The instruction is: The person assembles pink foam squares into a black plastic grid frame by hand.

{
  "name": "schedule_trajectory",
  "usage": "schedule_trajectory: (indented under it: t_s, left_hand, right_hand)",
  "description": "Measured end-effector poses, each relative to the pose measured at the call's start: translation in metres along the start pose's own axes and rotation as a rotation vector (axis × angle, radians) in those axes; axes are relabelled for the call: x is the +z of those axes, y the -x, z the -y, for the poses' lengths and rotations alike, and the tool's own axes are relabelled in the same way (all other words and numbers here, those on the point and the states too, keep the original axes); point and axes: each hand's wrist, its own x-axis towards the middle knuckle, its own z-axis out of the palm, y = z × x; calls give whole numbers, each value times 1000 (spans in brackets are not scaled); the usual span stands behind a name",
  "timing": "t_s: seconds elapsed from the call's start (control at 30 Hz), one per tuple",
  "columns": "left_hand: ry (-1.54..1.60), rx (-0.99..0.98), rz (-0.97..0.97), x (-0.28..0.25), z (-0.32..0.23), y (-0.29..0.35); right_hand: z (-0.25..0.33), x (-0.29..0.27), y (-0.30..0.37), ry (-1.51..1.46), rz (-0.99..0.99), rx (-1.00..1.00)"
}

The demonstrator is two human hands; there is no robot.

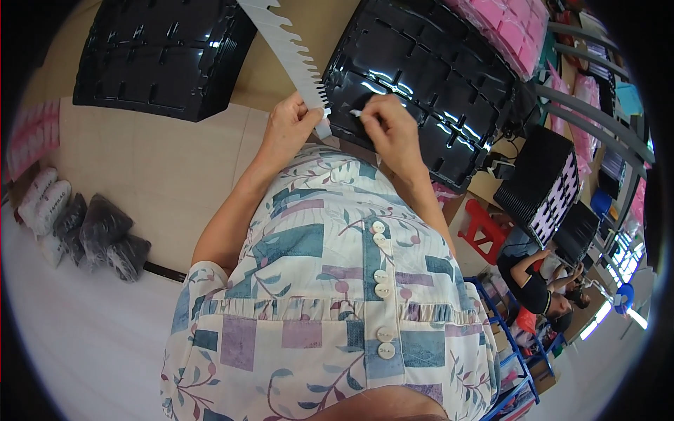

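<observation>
My left hand [289, 130] is closed on the lower end of a long white strip [288, 55]. Comb-like tabs run along the strip's right edge, and its far end leaves the top of the view. Just to the right, my right hand [393, 132] is pinched, with a small white piece [356, 112] showing at its fingertips; its kind is too small to make out. Under and beyond both hands lies a stack of glossy black moulded plastic trays [435, 77], close to my body. The right hand is over its near left part.
Another stack of black trays [158, 52] stands at the far left. Pink trays in clear wrap [516, 28] lie far right. A red stool [481, 228], more stacked trays [540, 182], a blue rack [516, 372] and a co-worker [530, 284] are rightward. Filled bags [105, 224] sit left.
</observation>
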Motion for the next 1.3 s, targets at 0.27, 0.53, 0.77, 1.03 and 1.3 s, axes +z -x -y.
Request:
schedule_trajectory:
  t_s: [0.27, 0.53, 0.77, 1.03, 1.3]
  left_hand:
    - [314, -35, 129, -2, -12, 4]
    - [300, 69, 71, 9, -11, -1]
    - [291, 108, 97, 16, -21, -4]
    - [561, 4, -24, 30, -9, -17]
    - [42, 272, -81, 23, 1, -11]
  right_hand:
    - [5, -10, -10, -991, 95, 461]
    - [27, 1, -28, -255, 59, 262]
    - [27, -4, -24, -141, 15, 194]
    - [27, -2, -19, 296, -87, -432]
    - [-41, -66, -90, 161, -112, 91]
